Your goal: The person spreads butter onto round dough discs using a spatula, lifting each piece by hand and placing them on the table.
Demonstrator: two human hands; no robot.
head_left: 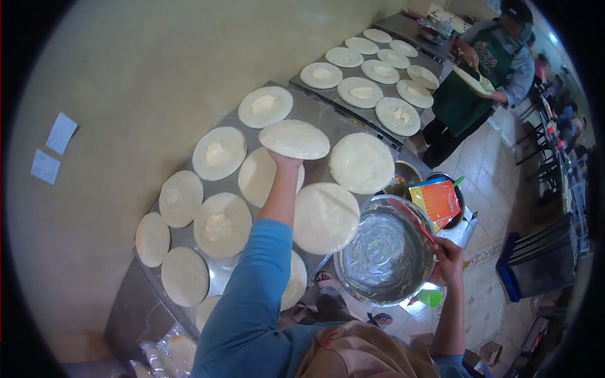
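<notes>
My left hand (285, 157) is under a round flat dough disc (294, 139), holding it raised over the metal table (312, 104). That disc's top looks smooth and coated. My right hand (447, 252) grips a red spatula (413, 217) at the rim of a large metal bowl (381, 252). Pale smears line the bowl's inside. Several more dough discs (326, 218) lie on the table around my left arm, and some have a pale lump in the middle, such as the disc (219, 152) on the left.
A second table (328, 96) with several dough discs stands beyond. A person in a green apron (469, 88) holds another disc at the upper right. Orange packaging (436, 201) and a green cup (430, 297) are near the bowl. Plastic bags (167, 353) lie lower left.
</notes>
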